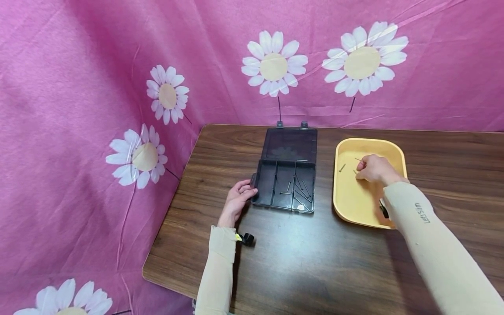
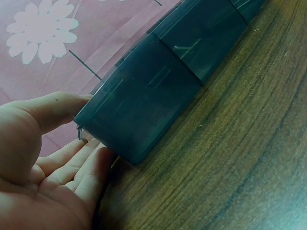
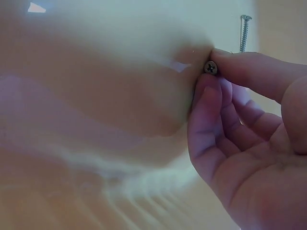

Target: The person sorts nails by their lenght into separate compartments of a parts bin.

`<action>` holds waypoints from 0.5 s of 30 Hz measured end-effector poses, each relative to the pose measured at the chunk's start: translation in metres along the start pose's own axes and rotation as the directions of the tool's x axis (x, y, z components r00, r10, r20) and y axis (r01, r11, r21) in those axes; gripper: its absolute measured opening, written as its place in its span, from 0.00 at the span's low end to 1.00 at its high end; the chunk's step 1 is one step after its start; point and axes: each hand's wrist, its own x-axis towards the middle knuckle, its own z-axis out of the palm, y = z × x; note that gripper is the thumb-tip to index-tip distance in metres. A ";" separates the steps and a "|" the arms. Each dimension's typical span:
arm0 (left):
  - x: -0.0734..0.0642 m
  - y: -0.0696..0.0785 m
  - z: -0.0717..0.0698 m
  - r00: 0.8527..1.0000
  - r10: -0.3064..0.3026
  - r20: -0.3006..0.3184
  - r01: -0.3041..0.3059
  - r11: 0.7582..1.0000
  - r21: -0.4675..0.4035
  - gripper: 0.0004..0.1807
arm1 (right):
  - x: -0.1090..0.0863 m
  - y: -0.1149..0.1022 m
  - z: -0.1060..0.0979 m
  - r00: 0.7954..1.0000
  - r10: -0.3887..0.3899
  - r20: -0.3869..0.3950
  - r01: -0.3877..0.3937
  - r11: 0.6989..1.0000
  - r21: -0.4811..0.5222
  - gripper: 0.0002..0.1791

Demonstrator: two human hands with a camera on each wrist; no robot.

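Observation:
My right hand (image 1: 376,168) is inside the yellow tray (image 1: 356,214). Between its thumb and fingertips it pinches a screw (image 3: 211,68), the cross-slotted head facing the right wrist camera. Another screw (image 1: 342,168) lies on the tray floor near the left wall. On the left, my left hand (image 1: 238,199) touches the near left corner of a dark plastic organizer box (image 1: 267,181). In the left wrist view its thumb meets the upper rim and its fairly straight fingers rest against the wall below. Several screws (image 1: 303,188) lie in the box's right and middle compartments.
The box's lid (image 1: 289,144) lies folded back, away from me, on the wooden table (image 1: 295,262). A pink cloth (image 1: 220,65) with white flowers hangs behind and to the left. The tray's raised rim surrounds my right hand.

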 end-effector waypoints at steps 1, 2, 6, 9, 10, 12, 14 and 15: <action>0.000 0.000 0.000 1.000 -0.001 -0.001 0.001 1.000 -0.001 0.24 | 0.000 0.000 0.000 1.000 -0.001 0.004 0.001 1.000 0.003 0.11; 0.000 0.000 0.000 1.000 -0.002 -0.001 0.002 1.000 -0.001 0.24 | 0.000 0.000 0.000 1.000 0.000 0.008 0.000 1.000 0.007 0.11; -0.001 -0.001 0.000 1.000 0.002 0.000 -0.002 1.000 0.001 0.24 | 0.000 0.000 0.000 1.000 0.001 0.006 -0.001 1.000 0.009 0.11; -0.001 -0.002 0.000 1.000 0.015 0.006 -0.015 1.000 -0.002 0.24 | -0.001 -0.002 0.003 1.000 -0.004 -0.012 0.004 1.000 -0.004 0.10; -0.001 -0.002 0.000 1.000 0.018 0.008 -0.018 1.000 -0.003 0.24 | -0.001 -0.002 0.004 1.000 -0.004 -0.019 0.004 1.000 -0.011 0.10; -0.001 -0.003 0.000 1.000 0.023 0.008 -0.023 1.000 -0.003 0.24 | -0.001 -0.003 0.005 0.999 -0.005 -0.033 0.005 1.000 -0.017 0.10; 0.000 -0.002 0.000 1.000 0.023 0.004 -0.023 1.000 0.007 0.24 | -0.001 -0.003 0.007 0.999 -0.004 -0.046 0.003 1.000 -0.019 0.10; 0.000 -0.002 0.000 1.000 0.023 0.003 -0.023 1.000 0.012 0.24 | -0.001 -0.002 0.007 0.999 -0.003 -0.053 0.002 1.000 -0.019 0.11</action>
